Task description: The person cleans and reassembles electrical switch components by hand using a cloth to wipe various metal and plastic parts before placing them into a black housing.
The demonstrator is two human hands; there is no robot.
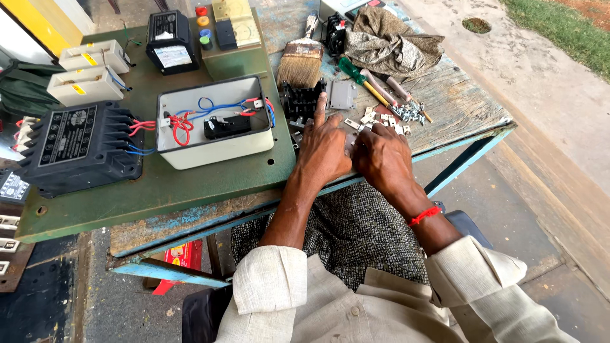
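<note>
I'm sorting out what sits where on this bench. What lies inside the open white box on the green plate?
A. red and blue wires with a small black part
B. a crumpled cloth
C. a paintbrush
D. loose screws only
A: the open white box holds looped red and blue wires around a small black part.

Both hands sit center frame on the table edge (457, 121), left hand (324, 149) just left of right hand (381, 159), touching or nearly. Small metal parts (381, 121) lie scattered just above the hands. Contact block (302, 100) above the left hand, brush (301, 60) above that. Screwdriver (359, 79) right of the block, crumpled cloth (391, 41) at upper center-right. Open box with wires (213, 121) left of the hands; large switch unit (79, 146) at far left; two fuse holders (89, 70) upper left.
</note>
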